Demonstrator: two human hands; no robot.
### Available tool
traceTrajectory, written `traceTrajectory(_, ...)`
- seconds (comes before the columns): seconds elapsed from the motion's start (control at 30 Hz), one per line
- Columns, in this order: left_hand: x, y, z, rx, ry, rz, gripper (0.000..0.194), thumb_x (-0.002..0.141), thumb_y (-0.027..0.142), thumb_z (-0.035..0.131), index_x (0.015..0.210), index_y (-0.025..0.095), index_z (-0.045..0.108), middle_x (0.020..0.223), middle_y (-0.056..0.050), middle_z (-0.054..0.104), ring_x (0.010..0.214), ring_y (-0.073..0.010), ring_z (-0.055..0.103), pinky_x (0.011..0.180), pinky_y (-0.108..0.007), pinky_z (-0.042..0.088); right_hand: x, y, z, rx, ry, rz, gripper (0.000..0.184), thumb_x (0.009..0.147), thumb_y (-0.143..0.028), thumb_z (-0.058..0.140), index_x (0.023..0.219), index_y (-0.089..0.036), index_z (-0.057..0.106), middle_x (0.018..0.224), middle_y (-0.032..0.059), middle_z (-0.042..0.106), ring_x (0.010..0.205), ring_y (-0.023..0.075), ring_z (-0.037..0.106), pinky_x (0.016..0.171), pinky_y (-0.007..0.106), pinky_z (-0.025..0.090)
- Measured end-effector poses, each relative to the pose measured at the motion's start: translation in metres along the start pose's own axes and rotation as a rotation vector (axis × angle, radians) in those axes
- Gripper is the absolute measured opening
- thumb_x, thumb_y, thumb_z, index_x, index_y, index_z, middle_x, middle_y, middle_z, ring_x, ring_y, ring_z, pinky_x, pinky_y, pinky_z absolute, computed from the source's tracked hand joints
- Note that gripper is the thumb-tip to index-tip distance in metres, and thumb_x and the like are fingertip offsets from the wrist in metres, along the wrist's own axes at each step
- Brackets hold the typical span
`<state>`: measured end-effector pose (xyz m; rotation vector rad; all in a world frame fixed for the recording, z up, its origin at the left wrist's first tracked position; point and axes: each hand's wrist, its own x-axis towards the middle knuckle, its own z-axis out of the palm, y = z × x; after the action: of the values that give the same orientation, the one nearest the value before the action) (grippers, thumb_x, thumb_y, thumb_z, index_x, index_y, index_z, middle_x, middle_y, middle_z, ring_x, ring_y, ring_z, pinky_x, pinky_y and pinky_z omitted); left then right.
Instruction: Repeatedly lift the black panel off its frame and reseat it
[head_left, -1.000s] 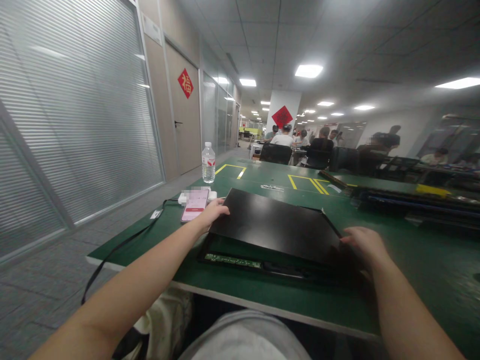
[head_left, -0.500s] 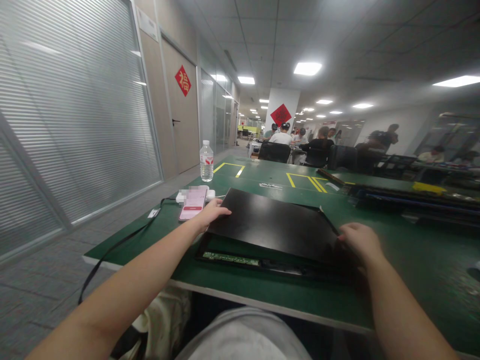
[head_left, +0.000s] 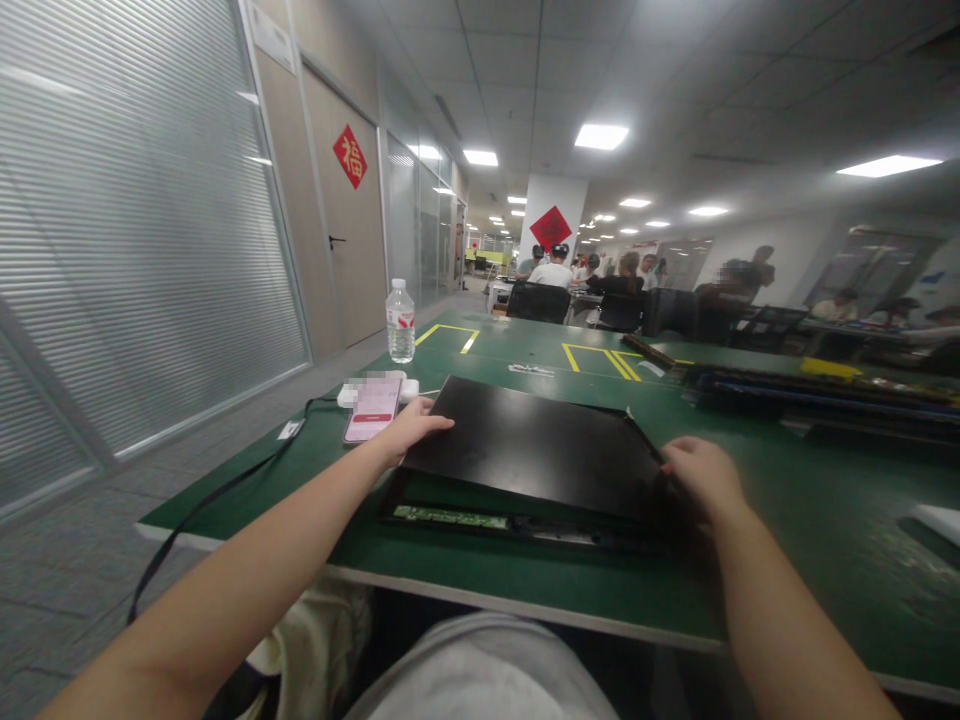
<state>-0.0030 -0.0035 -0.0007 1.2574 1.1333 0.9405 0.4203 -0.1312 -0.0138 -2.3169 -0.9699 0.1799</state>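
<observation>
A thin, glossy black screen panel (head_left: 536, 440) lies at a slight tilt above a dark frame (head_left: 600, 535) on the green table. Along the near side of that frame runs a narrow green circuit board (head_left: 450, 517). My left hand (head_left: 416, 430) grips the panel's left edge, thumb on top and fingers underneath. At the right edge, my right hand (head_left: 697, 475) is closed in a pinch; its fingertips are partly hidden, and whether it also touches the frame I cannot tell.
Left of the panel are a phone (head_left: 373, 408), a white power strip (head_left: 409, 390) with a black cable, and a water bottle (head_left: 400, 322). Dark stacked panels (head_left: 817, 390) lie at the right. Yellow tape (head_left: 600, 350) marks the green table (head_left: 480, 350). People sit farther back.
My view has turned slightly to the right, so the scene sits farther left. Both hands keep their hold, and the panel barely moves relative to the frame.
</observation>
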Motion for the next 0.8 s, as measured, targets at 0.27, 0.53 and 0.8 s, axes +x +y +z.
traceTrajectory(0.27, -0.0011, 0.001, 0.0013, -0.02, 0.003, -0.008, 0.057, 0.053, 0.021, 0.086, 0.099, 0.019, 0.052, 0.068, 0.0, 0.07, 0.062, -0.0241, 0.07, 0.057, -0.032, 0.053, -0.0001, 0.0007, 0.0006, 0.019, 0.002, -0.011, 0.014, 0.072, -0.03, 0.061, 0.079, -0.025, 0.072, 0.073, 0.0055, 0.074, 0.069, 0.0237, 0.064, 0.059, 0.032, 0.041)
traceTrajectory(0.53, 0.0018, 0.0018, -0.0004, -0.063, -0.031, -0.012, 0.058, 0.049, 0.019, 0.088, 0.096, 0.018, 0.055, 0.072, -0.002, 0.073, 0.074, -0.0274, 0.073, 0.066, -0.035, 0.056, 0.0002, -0.0003, 0.0005, -0.002, -0.015, -0.013, 0.019, 0.073, -0.031, 0.059, 0.084, -0.024, 0.073, 0.076, 0.0059, 0.075, 0.075, 0.0248, 0.067, 0.062, 0.032, 0.043)
traceTrajectory(0.8, 0.0048, 0.0006, -0.0001, -0.125, -0.031, -0.019, 0.05, 0.052, 0.011, 0.082, 0.097, 0.016, 0.058, 0.069, -0.001, 0.073, 0.062, -0.0203, 0.069, 0.06, -0.03, 0.054, -0.0003, -0.0031, -0.002, -0.076, -0.042, 0.004, 0.023, 0.076, -0.032, 0.055, 0.09, -0.025, 0.072, 0.083, 0.0051, 0.076, 0.089, 0.0279, 0.067, 0.067, 0.035, 0.045)
